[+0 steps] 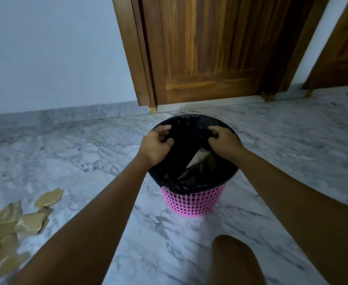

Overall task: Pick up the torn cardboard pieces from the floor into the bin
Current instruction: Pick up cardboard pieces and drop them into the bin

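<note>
Observed: round pink plastic lattice bin (191, 202) stood upright on the grey-veined white marble floor (86, 157), near the floor's far edge where it met the brown wooden door (206, 48). A black plastic liner bag (189, 138) was folded over the bin's rim.

Left hand (155, 144): over the left side of the bin's mouth, fingers curled, thumb and fingers pinching a fold of the liner.

Right hand (224, 141): over the right side of the mouth, fingers likewise curled and pinching the liner. The bag was drawn between the two hands.

Inside the bin, below the hands, a pale flat cardboard piece (197, 159) leaned tilted against the liner.

Torn brown cardboard pieces (8, 225) lay scattered and overlapping on the floor towards its near left corner, well apart from the bin, touched by neither hand.

A bare knee (232, 258) showed at the floor's near edge, just in front of the bin
</note>
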Action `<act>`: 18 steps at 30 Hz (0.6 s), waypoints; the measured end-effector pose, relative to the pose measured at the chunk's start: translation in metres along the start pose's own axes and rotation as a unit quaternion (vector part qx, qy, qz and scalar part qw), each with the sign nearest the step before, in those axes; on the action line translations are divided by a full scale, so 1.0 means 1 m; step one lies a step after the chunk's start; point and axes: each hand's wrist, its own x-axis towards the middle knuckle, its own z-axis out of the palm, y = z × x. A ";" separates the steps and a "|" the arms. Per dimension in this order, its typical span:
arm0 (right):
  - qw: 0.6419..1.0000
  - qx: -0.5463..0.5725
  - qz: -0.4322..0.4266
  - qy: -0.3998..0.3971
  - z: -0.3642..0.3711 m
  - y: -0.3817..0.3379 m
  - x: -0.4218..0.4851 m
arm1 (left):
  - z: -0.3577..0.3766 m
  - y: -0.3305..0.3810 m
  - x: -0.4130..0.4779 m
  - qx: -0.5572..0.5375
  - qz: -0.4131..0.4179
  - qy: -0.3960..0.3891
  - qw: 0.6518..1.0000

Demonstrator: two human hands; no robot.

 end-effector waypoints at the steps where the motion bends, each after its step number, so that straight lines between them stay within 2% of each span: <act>1: 1.000 0.002 -0.014 -0.008 0.006 -0.009 0.000 | -0.010 -0.003 -0.006 -0.018 0.004 0.016 1.000; 4: 0.997 0.003 -0.075 -0.016 0.045 -0.051 -0.005 | -0.055 -0.017 -0.029 -0.005 0.009 0.055 0.998; 7: 0.988 -0.027 -0.145 -0.043 0.107 -0.106 -0.022 | -0.118 -0.043 -0.068 0.015 -0.024 0.094 0.995; 11: 0.961 -0.071 -0.210 -0.166 0.210 -0.182 -0.064 | -0.221 -0.101 -0.151 0.025 -0.087 0.158 0.983; 18: 0.881 -0.107 -0.283 -0.364 0.411 -0.274 -0.190 | -0.356 -0.233 -0.350 0.018 -0.207 0.254 0.945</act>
